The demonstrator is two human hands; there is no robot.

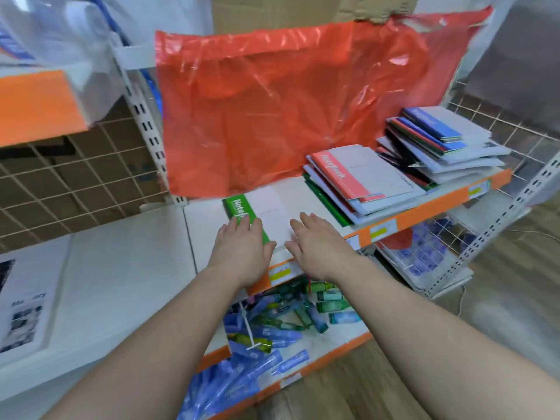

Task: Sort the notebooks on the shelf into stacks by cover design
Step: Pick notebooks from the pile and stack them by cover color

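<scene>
A notebook with a green spine strip and white cover (272, 207) lies flat on the white shelf (206, 225), near its front edge. My left hand (242, 247) rests palm down with straight fingers on its green strip. My right hand (318, 247) lies flat on its near right part. To the right, a fanned pile topped by a red-strip notebook (354, 174) covers green and red ones. Further right, a slanted stack (439, 140) has blue-covered notebooks on top.
A red plastic bag (288, 101) hangs over the shelf's back. The lower shelf holds several blue and green packets (272, 322). Wire mesh (500, 122) borders the right end. A white counter (106, 283) stands to the left, with an orange box (33, 104) above.
</scene>
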